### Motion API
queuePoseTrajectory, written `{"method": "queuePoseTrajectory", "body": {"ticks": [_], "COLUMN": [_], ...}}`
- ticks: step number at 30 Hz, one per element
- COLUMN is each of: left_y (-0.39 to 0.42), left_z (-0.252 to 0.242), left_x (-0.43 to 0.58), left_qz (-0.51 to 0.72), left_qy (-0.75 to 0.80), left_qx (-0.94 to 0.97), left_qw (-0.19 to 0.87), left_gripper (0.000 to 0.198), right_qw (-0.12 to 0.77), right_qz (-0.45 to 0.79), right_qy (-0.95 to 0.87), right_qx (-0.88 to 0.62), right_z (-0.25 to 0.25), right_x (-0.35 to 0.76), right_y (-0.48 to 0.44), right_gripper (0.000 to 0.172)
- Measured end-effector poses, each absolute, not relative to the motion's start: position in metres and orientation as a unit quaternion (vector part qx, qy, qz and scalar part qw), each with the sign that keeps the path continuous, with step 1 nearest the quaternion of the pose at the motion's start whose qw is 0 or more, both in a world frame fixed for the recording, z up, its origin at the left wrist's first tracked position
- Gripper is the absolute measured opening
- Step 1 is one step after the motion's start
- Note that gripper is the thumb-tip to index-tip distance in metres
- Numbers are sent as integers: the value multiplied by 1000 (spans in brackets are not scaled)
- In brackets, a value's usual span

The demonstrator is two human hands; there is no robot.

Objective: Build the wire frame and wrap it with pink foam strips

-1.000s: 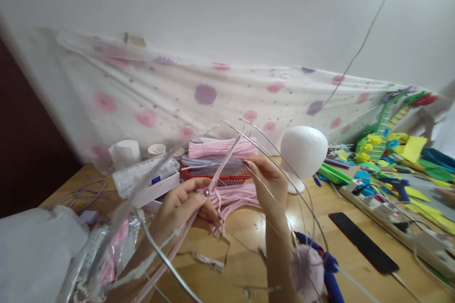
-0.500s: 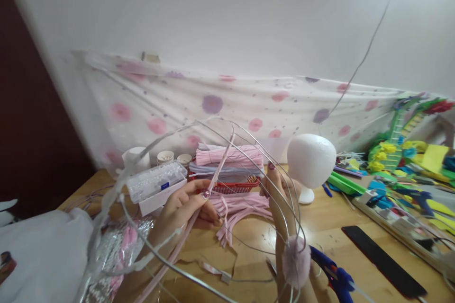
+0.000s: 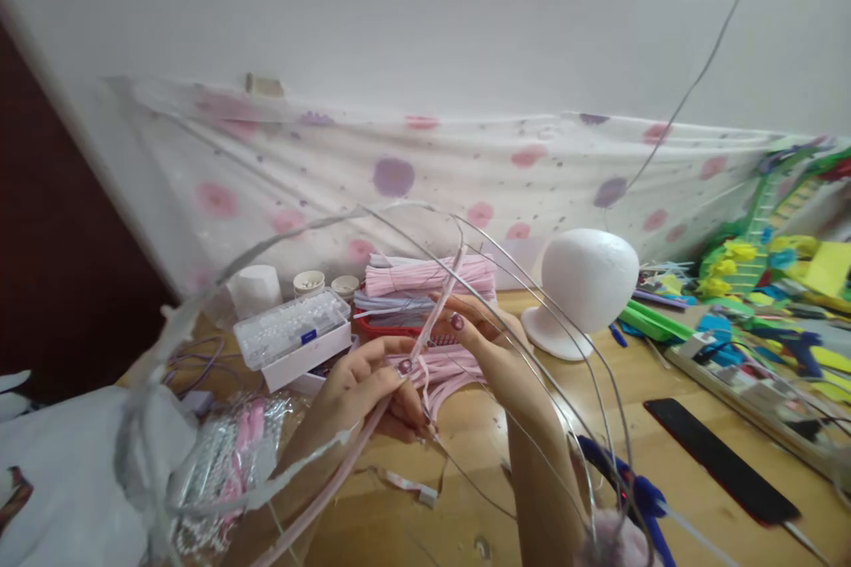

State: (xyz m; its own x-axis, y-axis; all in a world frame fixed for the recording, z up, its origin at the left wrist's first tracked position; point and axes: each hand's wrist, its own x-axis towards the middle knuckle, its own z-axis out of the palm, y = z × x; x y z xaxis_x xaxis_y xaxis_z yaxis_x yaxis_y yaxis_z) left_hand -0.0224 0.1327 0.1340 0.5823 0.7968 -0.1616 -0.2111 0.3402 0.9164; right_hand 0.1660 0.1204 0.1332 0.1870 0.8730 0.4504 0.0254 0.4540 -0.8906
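My left hand (image 3: 372, 394) pinches a pale pink fabric strip (image 3: 435, 323) between thumb and fingers. The strip runs up to a thin wire of a wire frame (image 3: 399, 204) and trails down to the lower left. Part of this frame is wrapped in whitish ribbon. My right hand (image 3: 488, 341) reaches in beside the strip, fingers stretched and thumb apart; whether it touches the strip I cannot tell. A fluffy pale pink pompom (image 3: 618, 540) sits where wires meet at lower right, partly cut off by the picture's edge.
Behind are a red basket of pink and lilac strips (image 3: 432, 275), a bead box (image 3: 292, 328) and a white foam head (image 3: 589, 283). To the right lie a blue glue gun (image 3: 631, 492), a black slab (image 3: 722, 461) and a power strip (image 3: 751, 394). Wrapped beads (image 3: 232, 461) lie left.
My right hand has moved left to the strip and opened its fingers. The wire frame has shifted, its pompom going down and right. My left hand keeps its pinch.
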Motion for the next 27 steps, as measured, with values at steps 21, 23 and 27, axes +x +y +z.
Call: {"method": "queuePoseTrajectory", "body": {"ticks": [21,23,27], "left_y": [135,136,138], "left_z": [132,131,130], "left_x": [-16,-17,-18], "left_qz": [319,317,314], "left_qy": [282,282,268], "left_qx": [459,466,464], "left_qw": [780,776,784], "left_gripper": [37,35,38], "right_qw": [645,635,621], "right_qz": [362,394,459], "right_qy": [-535,-535,-533], "right_qx": [-409,-395,-346], "right_z": [130,128,126], "right_x": [158,160,164], "right_y": [120,121,125], "right_gripper": [26,23,21]}}
